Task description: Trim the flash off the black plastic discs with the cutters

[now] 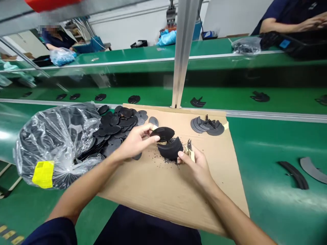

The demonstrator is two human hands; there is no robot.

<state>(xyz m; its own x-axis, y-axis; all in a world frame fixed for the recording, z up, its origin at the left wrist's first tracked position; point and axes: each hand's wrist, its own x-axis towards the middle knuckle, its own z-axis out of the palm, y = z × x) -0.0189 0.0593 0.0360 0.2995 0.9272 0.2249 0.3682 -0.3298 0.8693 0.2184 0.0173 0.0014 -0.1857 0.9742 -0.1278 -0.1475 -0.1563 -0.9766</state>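
Note:
My left hand (136, 142) pinches a black oval plastic disc (163, 133) by its edge, above a brown cardboard sheet (163, 190). My right hand (195, 164) is closed round a small pair of cutters (189, 149) with pale handles, its fingertip touching a small stack of black discs (170, 149) on the cardboard. Black crumbs lie around that stack. A heap of loose black discs (114, 127) spills from a clear plastic bag (55, 144) just left of my left hand.
A small pile of discs with sprue bits (207, 125) sits at the cardboard's far right. A metal post (182, 54) rises behind it. Single black parts (259, 97) ride the green conveyor (281, 102). Curved black strips (293, 174) lie right. Other people work at the far side.

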